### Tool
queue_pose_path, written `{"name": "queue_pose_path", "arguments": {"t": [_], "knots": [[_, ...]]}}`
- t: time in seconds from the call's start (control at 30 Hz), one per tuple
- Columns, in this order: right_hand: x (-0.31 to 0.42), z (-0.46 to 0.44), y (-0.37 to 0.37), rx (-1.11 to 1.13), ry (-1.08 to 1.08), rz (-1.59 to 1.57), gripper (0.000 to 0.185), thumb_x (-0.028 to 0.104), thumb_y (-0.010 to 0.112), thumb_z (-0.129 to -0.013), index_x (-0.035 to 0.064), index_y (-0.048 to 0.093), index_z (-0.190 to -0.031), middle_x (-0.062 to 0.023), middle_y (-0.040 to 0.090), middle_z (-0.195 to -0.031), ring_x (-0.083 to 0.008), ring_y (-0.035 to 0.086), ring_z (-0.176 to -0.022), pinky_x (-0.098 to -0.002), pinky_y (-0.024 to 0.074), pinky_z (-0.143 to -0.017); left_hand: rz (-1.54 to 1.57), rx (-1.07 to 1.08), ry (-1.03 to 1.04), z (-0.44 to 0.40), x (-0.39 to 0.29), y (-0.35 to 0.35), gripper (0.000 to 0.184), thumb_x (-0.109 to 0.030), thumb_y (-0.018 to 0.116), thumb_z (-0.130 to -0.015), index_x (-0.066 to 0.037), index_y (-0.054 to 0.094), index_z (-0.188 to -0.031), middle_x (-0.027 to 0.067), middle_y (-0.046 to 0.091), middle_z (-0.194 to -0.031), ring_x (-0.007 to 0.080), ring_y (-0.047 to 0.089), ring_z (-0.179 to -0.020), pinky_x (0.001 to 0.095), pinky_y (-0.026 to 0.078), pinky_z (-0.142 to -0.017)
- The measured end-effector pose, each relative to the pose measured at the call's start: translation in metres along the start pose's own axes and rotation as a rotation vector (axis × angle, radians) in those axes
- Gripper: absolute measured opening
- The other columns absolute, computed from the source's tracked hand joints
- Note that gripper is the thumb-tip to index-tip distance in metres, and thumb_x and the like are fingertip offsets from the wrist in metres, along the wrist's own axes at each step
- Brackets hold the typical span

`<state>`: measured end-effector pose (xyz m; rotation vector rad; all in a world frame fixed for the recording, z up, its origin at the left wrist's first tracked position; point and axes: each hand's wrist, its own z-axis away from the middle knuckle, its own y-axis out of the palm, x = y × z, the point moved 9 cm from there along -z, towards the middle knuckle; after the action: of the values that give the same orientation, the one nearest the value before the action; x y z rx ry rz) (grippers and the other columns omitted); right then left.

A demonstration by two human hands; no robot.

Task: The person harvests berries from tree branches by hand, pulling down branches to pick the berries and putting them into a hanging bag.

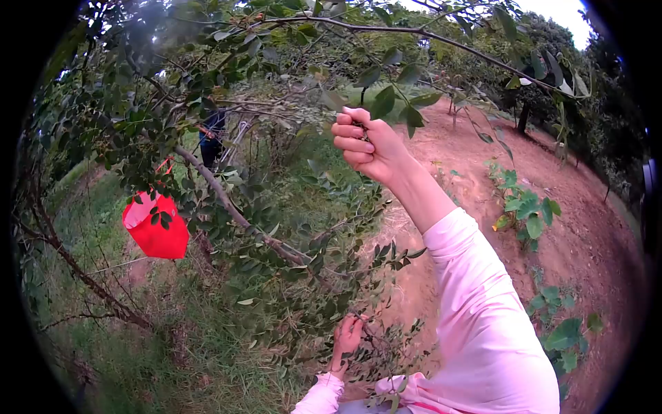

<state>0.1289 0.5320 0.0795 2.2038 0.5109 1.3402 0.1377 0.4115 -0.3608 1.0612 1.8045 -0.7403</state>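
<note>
Pink sleeve (493, 331): covers my right arm, closest to me of all, reaching up and forward from the lower right.
Red soil (586, 234): a slope off to the right of my arm, dotted with broad-leaved plants (531, 207).
Tree (148, 114): spreads its foliage over the left and middle, with a thick bough (231, 210) slanting down towards the middle.
Grass (221, 352): green, under the tree at the lower left.
Overhead branch (441, 33): arches across the top, with leaves (383, 103) hanging below it.
Person (212, 131): dark-clothed, beyond the bough, partly hidden by twigs, pale poles (238, 141) just beside.
Red bag (162, 231): hangs tilted at the left of the tree, some leaves in front of it, well apart from my arm.
Right grip (369, 146): narrow, my fingers curled in and thumb close to them, up just beside the hanging leaves.
Left grip (348, 336): low down among the leafy twigs (327, 303); my fingers look bent, but whether they hold anything I cannot tell.
Dark bits (358, 129): tiny, showing between my curled right fingers; whether I hold them I cannot tell.
</note>
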Motion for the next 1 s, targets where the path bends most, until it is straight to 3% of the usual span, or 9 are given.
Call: {"name": "queue_pose_path", "arguments": {"t": [0.23, 0.37, 0.4, 0.6, 0.7, 0.73, 0.83, 0.87, 1.0], "knots": [[0.023, 0.106, -0.056, -0.252, -0.15, -0.355, 0.015, 0.016, 0.048, -0.097, 0.0032, 0.054, -0.093, 0.0015, 0.044, -0.068, -0.0066, 0.033, -0.045, -0.023, 0.0209, -0.035, 0.055, 0.012, -0.034, -0.002, 0.017, 0.004, 0.013, -0.006, 0.058, -0.092, -0.006, 0.071, -0.097, 0.0064, 0.067, -0.089, 0.0211, 0.064, -0.08, 0.031, 0.05, -0.072], [0.069, 0.134, -0.058, -0.274, -0.255, -0.282, 0.014, 0.013, 0.046, -0.097, 0.0027, 0.054, -0.093, 0.0013, 0.043, -0.066, -0.0077, 0.031, -0.042, -0.0235, 0.0203, -0.035, 0.098, -0.018, -0.073, -0.001, 0.009, 0.004, 0.012, -0.008, 0.059, -0.094, -0.004, 0.07, -0.096, 0.0057, 0.065, -0.085, 0.0152, 0.063, -0.075, 0.028, 0.049, -0.069], [0.079, 0.135, -0.055, -0.275, -0.234, -0.258, 0.017, 0.021, 0.051, -0.098, 0.0069, 0.052, -0.088, 0.0019, 0.042, -0.064, -0.007, 0.03, -0.04, -0.0225, 0.0183, -0.034, 0.109, -0.022, -0.069, -0.002, 0.003, 0.004, 0.012, -0.007, 0.058, -0.094, -0.003, 0.069, -0.095, 0.0049, 0.064, -0.082, 0.0126, 0.062, -0.073, 0.026, 0.048, -0.067], [0.153, 0.141, 0.0, -0.459, -0.398, 0.307, 0.03, 0.034, 0.065, -0.093, 0.0119, 0.048, -0.083, 0.0042, 0.042, -0.064, -0.0046, 0.027, -0.04, -0.022, 0.0163, -0.034, 0.021, -0.006, 0.003, -0.003, -0.007, 0.003, 0.013, -0.004, 0.052, -0.097, 0.002, 0.064, -0.098, 0.007, 0.066, -0.083, 0.0127, 0.065, -0.072, 0.0261, 0.051, -0.067], [0.165, 0.124, 0.017, -0.472, -0.301, 0.612, 0.026, 0.036, 0.067, -0.092, 0.0134, 0.055, -0.088, 0.0056, 0.044, -0.063, -0.0039, 0.026, -0.04, -0.0208, 0.0158, -0.034, 0.083, -0.017, -0.091, 0.001, 0.005, 0.002, 0.014, -0.008, 0.056, -0.095, -0.003, 0.069, -0.098, 0.005, 0.065, -0.083, 0.0137, 0.063, -0.077, 0.0273, 0.049, -0.071], [0.17, 0.123, 0.022, -0.594, -0.39, 0.75, 0.033, 0.046, 0.068, -0.089, 0.0142, 0.06, -0.09, 0.0073, 0.047, -0.062, -0.0027, 0.028, -0.039, -0.0195, 0.0146, -0.035, 0.097, -0.015, -0.095, 0.001, 0.014, 0.001, 0.014, -0.008, 0.056, -0.095, -0.003, 0.069, -0.099, 0.005, 0.065, -0.083, 0.0137, 0.063, -0.077, 0.0272, 0.049, -0.07], [0.162, 0.105, 0.031, -0.534, -0.222, 0.912, 0.04, 0.053, 0.07, -0.085, 0.0136, 0.062, -0.089, 0.0083, 0.049, -0.061, -0.0016, 0.035, -0.04, -0.0166, 0.0173, -0.036, 0.126, -0.015, -0.082, 0.001, 0.016, 0.003, 0.015, -0.008, 0.055, -0.095, -0.003, 0.069, -0.099, 0.005, 0.065, -0.083, 0.0138, 0.063, -0.076, 0.0269, 0.049, -0.07], [0.151, 0.105, 0.048, -0.542, -0.204, 0.938, 0.043, 0.053, 0.073, -0.081, 0.0128, 0.062, -0.089, 0.0079, 0.051, -0.063, 0.0001, 0.043, -0.045, -0.014, 0.0256, -0.036, 0.133, -0.018, -0.076, 0.001, 0.015, 0.003, 0.015, -0.008, 0.055, -0.095, -0.003, 0.069, -0.1, 0.005, 0.065, -0.083, 0.0139, 0.063, -0.076, 0.0268, 0.049, -0.07], [0.134, 0.097, 0.068, -0.5, -0.165, 0.955, 0.042, 0.049, 0.074, -0.082, 0.0102, 0.06, -0.086, 0.0056, 0.054, -0.07, 0.0006, 0.051, -0.052, -0.0115, 0.0393, -0.037, 0.058, -0.017, -0.046, 0.001, 0.013, 0.003, 0.016, -0.008, 0.055, -0.095, -0.003, 0.069, -0.1, 0.0054, 0.065, -0.083, 0.0143, 0.063, -0.076, 0.0271, 0.048, -0.07]]}}
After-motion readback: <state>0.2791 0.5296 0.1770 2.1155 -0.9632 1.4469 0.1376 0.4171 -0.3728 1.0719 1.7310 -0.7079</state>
